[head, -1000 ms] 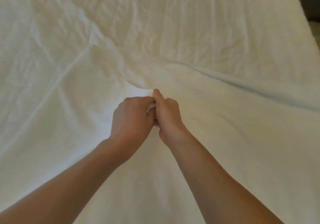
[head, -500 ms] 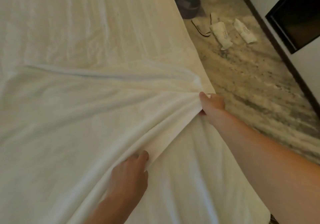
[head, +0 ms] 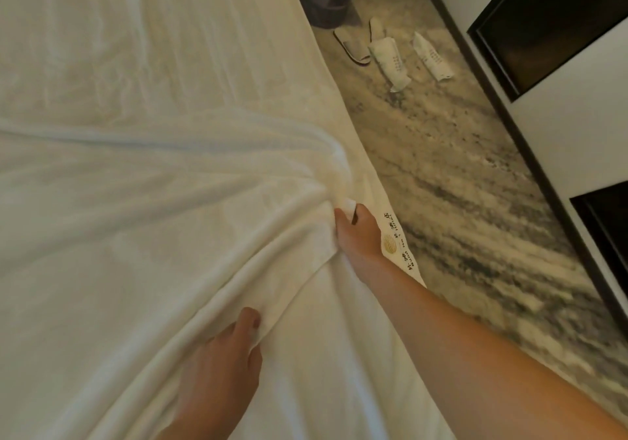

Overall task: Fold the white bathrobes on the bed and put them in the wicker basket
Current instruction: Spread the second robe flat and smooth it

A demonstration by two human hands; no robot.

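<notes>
"Head view: where does the soft white towelling bathrobe (head: 163, 242) lie?"

"Spread across the wide white-sheeted bed (head: 142, 38), gathered into long folds that run toward the bed's right edge. The wicker basket is not in view."

"And the hands?"

"The right hand (head: 356, 232) is at the bed's right edge, fingers curled tight round a bunch of the cloth. The left hand (head: 222, 358) is further in from that edge and nearer the person, with thumb and fingers pinching the robe's border."

"What might go wrong?"

"The bunch sits right at the bed's edge, above the mottled grey-and-cream floor (head: 475, 235). If the right hand pulls outward, I'd expect the hem to slide off the bed and drag. One hand has a fistful and the other only a pinch, so the fold could come out skewed, or the pinch could slip under tension. The sheet beneath is the same white, and catching it with the robe would spoil the fold. A white printed label with a gold emblem (head: 390, 244) lies just beside the right hand. I cannot tell what it belongs to."
</notes>
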